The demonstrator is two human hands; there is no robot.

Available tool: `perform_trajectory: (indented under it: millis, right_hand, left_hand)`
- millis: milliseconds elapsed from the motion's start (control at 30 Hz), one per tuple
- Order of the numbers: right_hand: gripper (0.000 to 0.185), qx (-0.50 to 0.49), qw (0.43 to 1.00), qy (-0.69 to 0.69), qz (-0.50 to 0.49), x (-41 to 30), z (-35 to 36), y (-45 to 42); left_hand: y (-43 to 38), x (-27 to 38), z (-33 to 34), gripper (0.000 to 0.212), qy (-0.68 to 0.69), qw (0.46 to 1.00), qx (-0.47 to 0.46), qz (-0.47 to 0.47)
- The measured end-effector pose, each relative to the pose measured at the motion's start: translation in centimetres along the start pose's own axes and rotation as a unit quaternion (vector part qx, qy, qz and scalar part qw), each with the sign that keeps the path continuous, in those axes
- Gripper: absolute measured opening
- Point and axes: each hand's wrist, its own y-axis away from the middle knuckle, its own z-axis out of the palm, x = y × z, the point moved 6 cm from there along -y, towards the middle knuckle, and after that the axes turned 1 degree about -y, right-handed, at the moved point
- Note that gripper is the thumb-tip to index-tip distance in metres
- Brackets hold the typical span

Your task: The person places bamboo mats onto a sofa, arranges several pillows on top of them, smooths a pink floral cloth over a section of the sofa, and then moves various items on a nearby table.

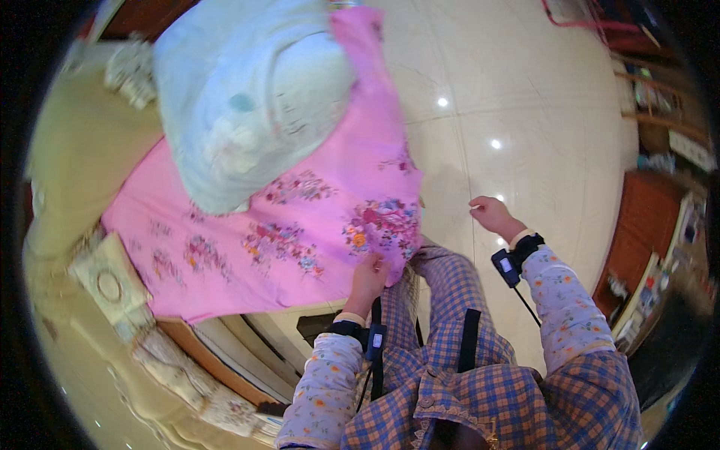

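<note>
A pink floral cloth lies spread before me, its near edge hanging down close to my knees. On top of its far part rests a light blue blanket or padded cloth with a pale printed pattern. My left hand is at the near right corner of the pink cloth, touching or very near it; whether the fingers grip the fabric cannot be made out. Over the tiled floor, to the right of the cloth, my right hand is raised with curled fingers, apart from the cloth. What it may hold is too small to tell.
Glossy floor tiles extend at the right. A beige sofa or bed covering and a cream cushion are at the left. Shelves with assorted items and a reddish-brown wooden panel stand along the right side.
</note>
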Motion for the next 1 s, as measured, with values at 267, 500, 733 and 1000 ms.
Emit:
perform_trajectory:
  millis: [267, 500, 733, 1000]
  right_hand:
    - [0.022, 0.083, 0.978, 0.107, -0.16, -11.4, -7.9, -12.4]
    - [0.042, 0.172, 0.812, 0.293, -0.474, -32.6, -13.1, -21.9]
    - [0.026, 0.101, 0.816, 0.418, -0.386, -36.0, -13.0, -25.3]
    - [0.019, 0.129, 0.782, 0.451, -0.41, -36.0, -20.1, -30.6]
  left_hand:
    - [3.5, -3.6, 1.5, 0.038, -0.014, 0.993, -0.03, -0.114]
    - [1.7, -4.8, 6.7, 0.042, 0.203, 0.917, 0.132, -0.316]
    - [-0.9, 1.3, 12.7, 0.048, 0.732, 0.567, 0.119, -0.358]
    - [-3.4, 4.0, 11.9, 0.02, 0.724, 0.6, 0.139, -0.31]
